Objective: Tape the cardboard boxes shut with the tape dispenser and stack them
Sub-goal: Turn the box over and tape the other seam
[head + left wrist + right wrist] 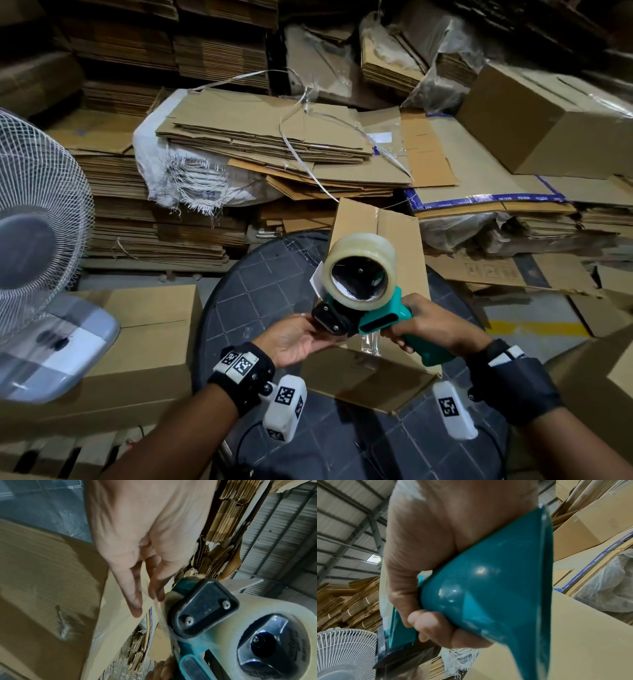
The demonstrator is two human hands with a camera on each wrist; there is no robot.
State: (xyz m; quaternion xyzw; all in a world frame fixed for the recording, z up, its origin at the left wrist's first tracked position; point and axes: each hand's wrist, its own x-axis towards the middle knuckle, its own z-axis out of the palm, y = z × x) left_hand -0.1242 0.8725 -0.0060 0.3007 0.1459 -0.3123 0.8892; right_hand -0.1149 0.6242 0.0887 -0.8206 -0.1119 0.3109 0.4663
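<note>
A long, narrow cardboard box (400,240) lies on the dark round table (260,274), its top flaps closed along a centre seam. Over its near end I hold a teal tape dispenser (380,318) carrying a clear tape roll (363,245). My right hand (428,325) grips the handle (496,581), fingers curled round it. My left hand (294,339) lies palm up beside the dispenser's black front plate (204,607), with straight fingers (135,595) touching the tape coming off it. A short strip of clear tape (371,342) hangs at the box's near edge.
A white pedestal fan (37,219) stands at the left, over a closed box (154,335). Stacks of flattened cardboard (267,137) fill the background, with a large box (548,130) at the upper right. Another box (603,377) sits at the right edge.
</note>
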